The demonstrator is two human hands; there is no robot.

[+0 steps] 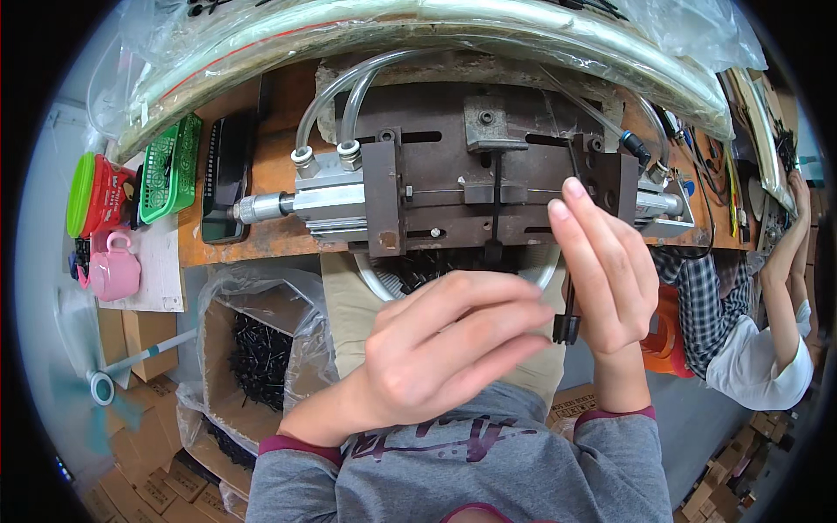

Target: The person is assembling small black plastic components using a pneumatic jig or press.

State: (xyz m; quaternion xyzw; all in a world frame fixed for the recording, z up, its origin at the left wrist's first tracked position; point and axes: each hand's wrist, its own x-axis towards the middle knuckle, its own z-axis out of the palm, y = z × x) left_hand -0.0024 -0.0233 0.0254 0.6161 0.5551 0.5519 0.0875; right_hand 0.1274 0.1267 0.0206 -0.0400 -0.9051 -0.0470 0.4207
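A thin black rod with a thicker cylindrical end (pixel 567 329) hangs upright at my right hand (pixel 610 279). The fingers there are pressed together, with the rod running behind them; the thumb and exact grip are hidden. My left hand (pixel 453 349) is in front of my body, fingers stretched toward the rod's lower end, with nothing visible in them. Beyond both hands sits a dark brown metal fixture (pixel 445 213). A second black rod (pixel 498 187) lies across its middle, under a small metal block (pixel 486 122), its thick end (pixel 493 252) over the near edge.
Silver air cylinders (pixel 330 202) with clear hoses (pixel 353 109) flank the fixture. Lower left, a plastic-lined box (pixel 209 349) holds many black parts (pixel 260 357). A green basket (pixel 170 170), black tray (pixel 228 179) and pink cup (pixel 116 272) stand left. Another person (pixel 758 357) sits right.
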